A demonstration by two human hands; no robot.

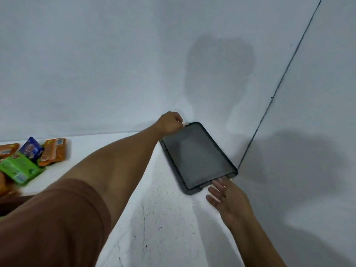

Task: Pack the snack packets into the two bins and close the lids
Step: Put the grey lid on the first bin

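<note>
A dark grey bin lid [196, 157] lies on a second one, in the corner where the white surface meets the walls. My left hand [170, 123] is closed on the lid's far corner. My right hand [226, 197] has its fingers spread, and the fingertips touch the lid's near short edge. Snack packets lie at the far left: a green one [18, 169], a blue one [31, 149] and an orange one [54, 151]. No bin body is in view.
The white wall [115, 64] rises right behind the lids, and a side wall [317, 132] closes in on the right. The white surface [163, 218] in front carries dark specks. Another orange packet [7, 150] sits at the left edge.
</note>
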